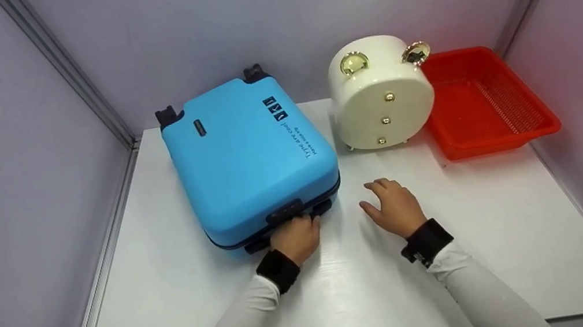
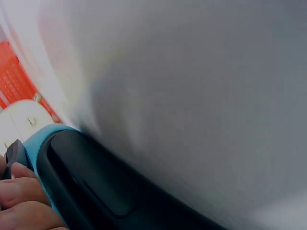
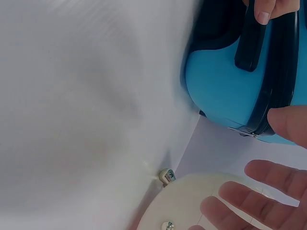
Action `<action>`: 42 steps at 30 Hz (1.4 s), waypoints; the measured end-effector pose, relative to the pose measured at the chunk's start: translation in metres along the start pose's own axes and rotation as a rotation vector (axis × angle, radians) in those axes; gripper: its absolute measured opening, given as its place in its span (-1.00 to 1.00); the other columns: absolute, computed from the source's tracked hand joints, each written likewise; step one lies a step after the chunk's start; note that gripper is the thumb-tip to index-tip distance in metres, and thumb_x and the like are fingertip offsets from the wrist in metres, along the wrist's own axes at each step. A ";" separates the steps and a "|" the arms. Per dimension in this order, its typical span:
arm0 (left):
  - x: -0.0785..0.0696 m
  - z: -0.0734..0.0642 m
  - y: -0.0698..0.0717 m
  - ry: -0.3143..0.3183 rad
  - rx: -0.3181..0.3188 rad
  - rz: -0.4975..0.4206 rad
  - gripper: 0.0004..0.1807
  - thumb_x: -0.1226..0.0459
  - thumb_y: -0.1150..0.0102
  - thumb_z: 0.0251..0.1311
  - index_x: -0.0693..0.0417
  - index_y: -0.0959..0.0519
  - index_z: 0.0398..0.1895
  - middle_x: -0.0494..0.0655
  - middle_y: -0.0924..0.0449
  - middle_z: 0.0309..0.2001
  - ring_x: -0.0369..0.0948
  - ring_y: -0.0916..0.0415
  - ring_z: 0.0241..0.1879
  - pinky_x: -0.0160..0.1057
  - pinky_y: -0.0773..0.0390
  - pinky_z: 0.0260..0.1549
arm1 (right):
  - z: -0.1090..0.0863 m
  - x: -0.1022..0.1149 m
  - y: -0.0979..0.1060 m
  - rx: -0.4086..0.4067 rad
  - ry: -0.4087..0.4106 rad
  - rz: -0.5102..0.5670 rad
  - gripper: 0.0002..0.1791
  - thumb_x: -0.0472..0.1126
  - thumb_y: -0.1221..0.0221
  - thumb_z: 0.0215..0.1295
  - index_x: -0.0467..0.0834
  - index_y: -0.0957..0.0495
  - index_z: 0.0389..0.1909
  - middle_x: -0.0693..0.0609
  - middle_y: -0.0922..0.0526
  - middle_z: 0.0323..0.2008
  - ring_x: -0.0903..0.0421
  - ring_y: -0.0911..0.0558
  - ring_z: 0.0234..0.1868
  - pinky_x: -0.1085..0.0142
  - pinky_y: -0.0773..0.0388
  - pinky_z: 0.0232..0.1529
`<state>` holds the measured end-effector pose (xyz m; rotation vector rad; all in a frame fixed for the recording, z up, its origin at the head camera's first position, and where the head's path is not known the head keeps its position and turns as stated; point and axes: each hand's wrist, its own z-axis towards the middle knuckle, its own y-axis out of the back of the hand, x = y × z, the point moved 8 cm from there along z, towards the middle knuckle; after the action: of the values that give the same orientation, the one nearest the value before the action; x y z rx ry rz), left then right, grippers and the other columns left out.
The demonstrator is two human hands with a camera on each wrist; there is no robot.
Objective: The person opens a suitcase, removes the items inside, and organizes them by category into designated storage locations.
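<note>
A blue suitcase [image 1: 243, 153] lies flat on the white table, its black wheels at the far end. My left hand [image 1: 299, 239] grips the black handle [image 3: 249, 48] on the suitcase's near side, fingers curled round it. In the left wrist view, those fingers [image 2: 29, 203] show at the lower left beside the case's dark edge. To the right of the suitcase, my right hand [image 1: 397, 208] is held over the table with fingers spread and relaxed, holding nothing. The right wrist view shows its thumb close in front of the suitcase's corner; whether they touch I cannot tell.
A cream round, drum-like object [image 1: 385, 110] with gold studs and two gold rings stands behind my right hand. Right of it, a red plastic basket [image 1: 490, 141] sits against the side wall. Pale panels [image 1: 269, 21] enclose the white table [image 1: 515, 245] at the back and sides.
</note>
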<state>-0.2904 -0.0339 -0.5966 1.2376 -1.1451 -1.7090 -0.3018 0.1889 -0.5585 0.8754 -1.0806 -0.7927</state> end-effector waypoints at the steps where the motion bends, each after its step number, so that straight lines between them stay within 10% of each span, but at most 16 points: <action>1: -0.003 -0.001 -0.001 -0.010 0.005 -0.005 -0.43 -0.01 0.02 0.67 0.01 -0.60 -0.57 -0.05 -0.63 -0.62 -0.09 -0.57 -0.68 -0.12 -0.32 -0.79 | 0.000 -0.001 0.001 -0.004 0.001 0.000 -0.48 -0.05 -0.39 0.46 -0.31 -0.67 0.26 -0.34 -0.71 0.21 -0.35 -0.71 0.19 -0.25 -0.66 0.18; 13: -0.023 -0.026 0.006 -0.219 -0.010 -0.007 -0.40 -0.01 0.03 0.68 -0.14 -0.31 -0.69 -0.23 -0.21 -0.74 -0.28 -0.20 -0.77 -0.29 0.00 -0.78 | 0.004 -0.010 0.006 -0.065 -0.010 0.121 -0.51 -0.15 -0.38 0.46 -0.37 -0.64 0.26 -0.34 -0.74 0.17 -0.32 -0.71 0.21 -0.19 -0.65 0.22; 23: -0.002 -0.026 0.007 -0.280 0.053 0.004 -0.40 -0.08 0.02 0.66 -0.16 -0.23 -0.67 -0.34 -0.03 -0.70 -0.33 -0.07 -0.73 -0.34 0.01 -0.76 | 0.010 -0.007 0.002 -0.060 -0.013 0.397 -0.68 -0.35 -0.32 0.48 -0.41 -0.68 0.15 -0.34 -0.79 0.07 -0.28 -0.78 0.02 -0.20 -0.69 0.13; 33: 0.010 -0.016 0.005 -0.299 0.120 0.017 -0.42 -0.09 0.04 0.67 -0.06 -0.41 -0.61 -0.29 -0.17 -0.67 -0.28 -0.25 -0.68 -0.31 -0.12 -0.72 | 0.016 -0.013 -0.021 0.072 -0.117 0.661 -0.69 -0.36 -0.19 0.59 -0.37 -0.62 0.23 -0.33 -0.74 0.18 -0.28 -0.71 0.25 -0.18 -0.62 0.30; 42: 0.002 -0.025 0.015 -0.398 -0.064 0.128 -0.54 0.02 -0.11 0.64 -0.04 -0.53 -0.51 -0.15 -0.44 -0.68 -0.18 -0.54 -0.66 -0.21 -0.36 -0.74 | 0.023 -0.018 -0.027 0.073 -0.163 0.759 -0.69 -0.35 -0.20 0.60 -0.38 -0.62 0.24 -0.31 -0.74 0.15 -0.16 -0.74 0.18 0.21 -0.68 0.15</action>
<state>-0.2659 -0.0467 -0.5862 0.7842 -1.3529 -1.9284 -0.3322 0.1884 -0.5844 0.3986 -1.4596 -0.1873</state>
